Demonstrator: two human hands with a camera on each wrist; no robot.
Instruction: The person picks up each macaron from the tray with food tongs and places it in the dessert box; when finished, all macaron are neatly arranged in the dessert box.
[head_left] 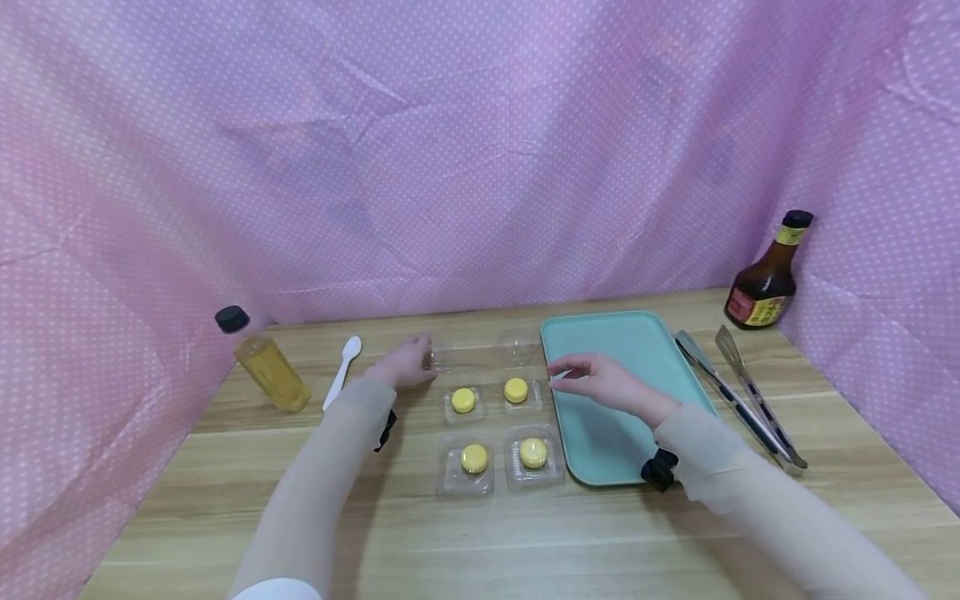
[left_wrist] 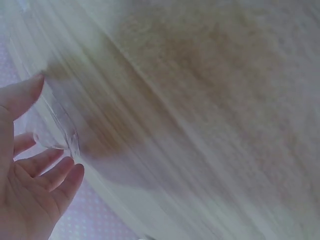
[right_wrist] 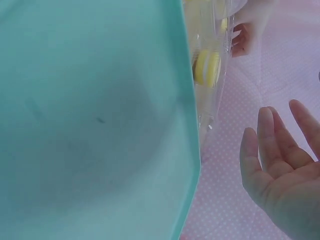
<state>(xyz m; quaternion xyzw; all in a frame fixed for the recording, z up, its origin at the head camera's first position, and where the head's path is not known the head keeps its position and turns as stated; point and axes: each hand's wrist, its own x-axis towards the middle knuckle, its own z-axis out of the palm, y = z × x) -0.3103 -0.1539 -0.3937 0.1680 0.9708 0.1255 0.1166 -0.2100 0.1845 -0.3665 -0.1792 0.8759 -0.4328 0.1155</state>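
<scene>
My left hand (head_left: 405, 362) is at the back of the table, fingertips right at a clear plastic lid (head_left: 441, 357). In the left wrist view its thumb and fingers (left_wrist: 75, 175) are spread apart around the lid's edge. My right hand (head_left: 596, 382) hovers over the left side of a turquoise tray (head_left: 607, 446), its loosely bent fingers holding nothing. Between the hands, several yellow macarons (head_left: 533, 452) sit in clear plastic cases (head_left: 465, 483) in two rows. A second clear lid (head_left: 517, 346) lies behind them, left of the tray.
To the left are a white spoon (head_left: 343, 371) and a bottle of yellow liquid (head_left: 273, 372) with a black cap. Metal tongs (head_left: 750, 383) lie right of the tray, and a brown sauce bottle (head_left: 765, 287) stands at the back right. A pink dotted curtain (head_left: 480, 167) surrounds the table.
</scene>
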